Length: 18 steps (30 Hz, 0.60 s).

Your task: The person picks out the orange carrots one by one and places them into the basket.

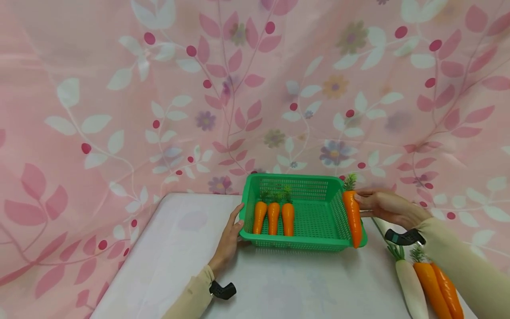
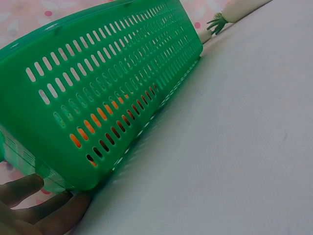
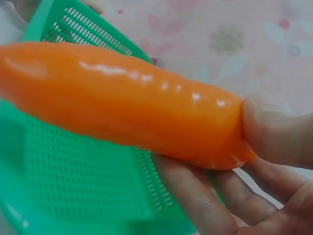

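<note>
Fingers of the right hand (image 1: pixel 384 206) pinch a carrot (image 1: pixel 353 217) at the basket's (image 1: pixel 303 241) right rim. Left hand (image 1: pixel 230 237), fingers straight, rests against its left wall. Three carrots (image 1: pixel 273 217) lie inside.

Glossy smooth plastic carrot (image 3: pixel 122 105); perforated green plastic basket (image 2: pixel 98 73); matt white counter (image 2: pixel 234 147); floral cloth backdrop (image 1: pixel 199 88) at 12 o'clock

Pale white bench (image 1: pixel 167 248) with a rounded far-left corner, smooth and softly lit, no hard shadows. Directly behind the bench, filling everything above and to both sides of it, hangs a pink cloth backdrop (image 1: pixel 119 88), creased, printed with white leaves, pink leaves, red berries, small flowers.
</note>
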Each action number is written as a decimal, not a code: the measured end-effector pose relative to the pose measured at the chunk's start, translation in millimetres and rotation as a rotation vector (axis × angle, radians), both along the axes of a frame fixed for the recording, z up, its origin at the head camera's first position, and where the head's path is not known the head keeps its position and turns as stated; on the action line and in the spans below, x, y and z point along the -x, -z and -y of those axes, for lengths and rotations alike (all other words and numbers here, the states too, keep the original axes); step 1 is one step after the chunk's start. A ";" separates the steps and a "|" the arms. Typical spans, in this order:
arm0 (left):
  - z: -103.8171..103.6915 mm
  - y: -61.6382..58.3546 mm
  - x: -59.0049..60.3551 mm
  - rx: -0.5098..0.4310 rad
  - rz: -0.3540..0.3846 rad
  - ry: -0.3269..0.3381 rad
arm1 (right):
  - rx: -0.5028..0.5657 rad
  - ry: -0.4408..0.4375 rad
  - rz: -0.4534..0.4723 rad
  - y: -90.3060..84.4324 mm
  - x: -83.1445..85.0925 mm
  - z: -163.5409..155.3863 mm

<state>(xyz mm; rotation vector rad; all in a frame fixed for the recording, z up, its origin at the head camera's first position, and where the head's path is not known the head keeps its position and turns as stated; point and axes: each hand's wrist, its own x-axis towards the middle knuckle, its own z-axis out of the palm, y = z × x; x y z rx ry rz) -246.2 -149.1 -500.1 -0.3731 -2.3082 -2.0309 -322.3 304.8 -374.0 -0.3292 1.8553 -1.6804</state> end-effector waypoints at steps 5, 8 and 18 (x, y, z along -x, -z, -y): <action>0.1 -0.6 -0.5 -0.005 0.003 0.003 | -0.031 0.017 -0.006 -1.8 5.6 13.3; 0.2 -0.4 0.0 -0.003 0.004 -0.001 | -0.049 0.059 -0.007 -0.6 9.6 21.5; 0.1 1.9 0.4 -0.004 0.019 -0.003 | -0.013 0.090 0.019 14.9 19.0 45.6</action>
